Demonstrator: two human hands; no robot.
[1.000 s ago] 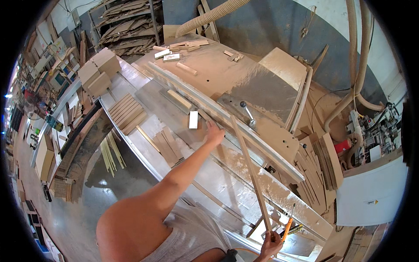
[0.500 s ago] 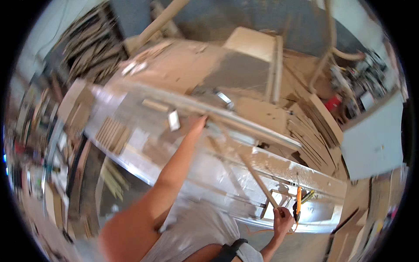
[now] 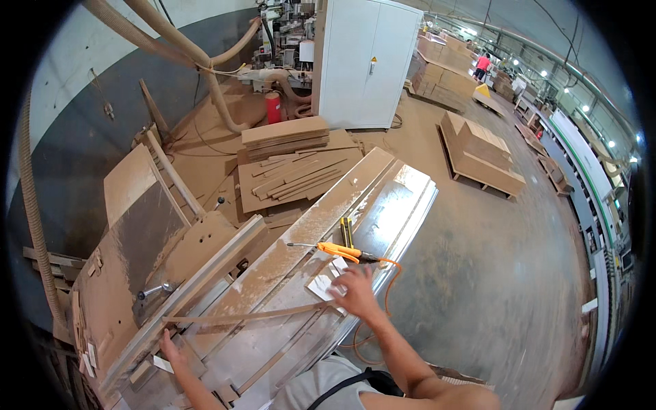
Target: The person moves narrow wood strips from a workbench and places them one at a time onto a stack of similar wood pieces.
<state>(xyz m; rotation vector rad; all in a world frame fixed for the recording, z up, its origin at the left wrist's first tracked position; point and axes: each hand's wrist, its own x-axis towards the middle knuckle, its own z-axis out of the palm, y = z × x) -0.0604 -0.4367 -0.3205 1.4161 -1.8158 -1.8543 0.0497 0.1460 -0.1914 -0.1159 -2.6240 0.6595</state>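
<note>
Long thin brown wooden strip (image 3: 249, 316): lies lower centre of frame across dusty silver metal worktop (image 3: 393, 215). Long axis approx. L-R in frame, slight bow, R end a bit higher than L.

L hand (image 3: 172, 350): lower left, just below strip's L end, nr the long pale straight fence (image 3: 198, 280). Fingers close to that end; can't tell if they pinch it or only rest by it. Small white rectangular block (image 3: 163, 364) just below L hand.

R hand (image 3: 355, 295): centre, slightly blurred. Fingers look wide, spread apart, nothing seen btwn them. Strip's R end is just to the left of and below this hand; contact can't be told.

Key relation: orange air gun w/ thin metal nozzle (image 3: 338, 251) sits directly above R hand in frame, nr its fingertips, apart from them. Gun's long axis roughly L-R, nozzle to the left, orange hose (image 3: 387, 304) off its R end, looping down past R forearm. R hand much nearer to gun; L hand well apart, at strip's far end.

Also: black-and-yellow slim tool (image 3: 346, 232) just above gun; flat white piece (image 3: 320, 288) btwn strip and gun, left of R hand.
</note>
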